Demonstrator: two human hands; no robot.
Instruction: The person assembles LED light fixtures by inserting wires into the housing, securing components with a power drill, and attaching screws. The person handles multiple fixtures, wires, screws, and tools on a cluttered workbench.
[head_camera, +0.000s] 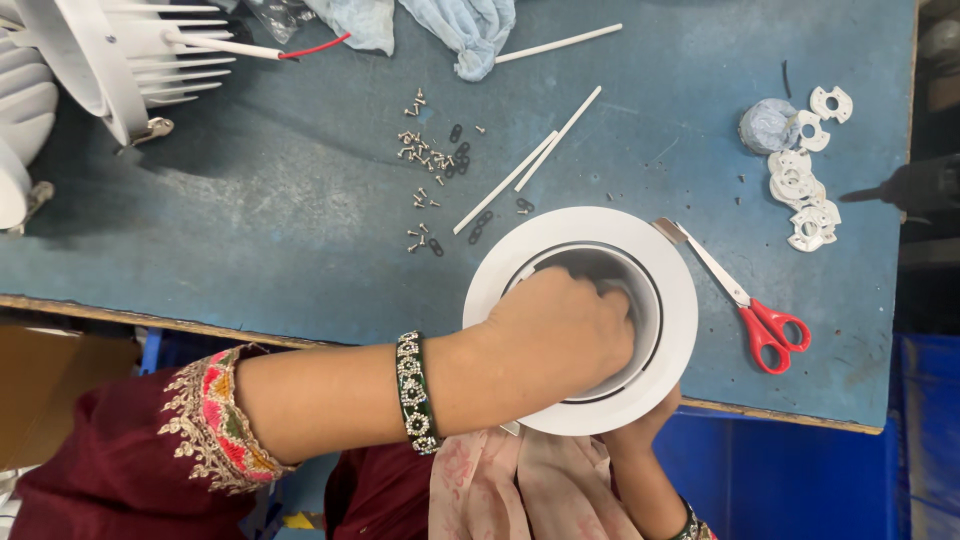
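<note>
A white round lamp housing (680, 300) with a wide rim and a deep dark-lined cup rests on the near edge of the blue worktable (250, 220). My left hand (560, 335), with a green beaded bangle on the wrist, reaches across from the left, and its fingers are curled down inside the cup. The fingertips are hidden, so I cannot tell if they hold anything. My right hand (640, 425) comes up from below and grips the housing's near rim from underneath.
Red-handled scissors (760, 320) lie just right of the housing. Several small screws (430, 155) and white rods (520, 175) lie behind it. White plastic rings (805, 190) are piled at the right, a finned white lamp body (110, 60) stands far left, and pale cloth (470, 30) lies at the back.
</note>
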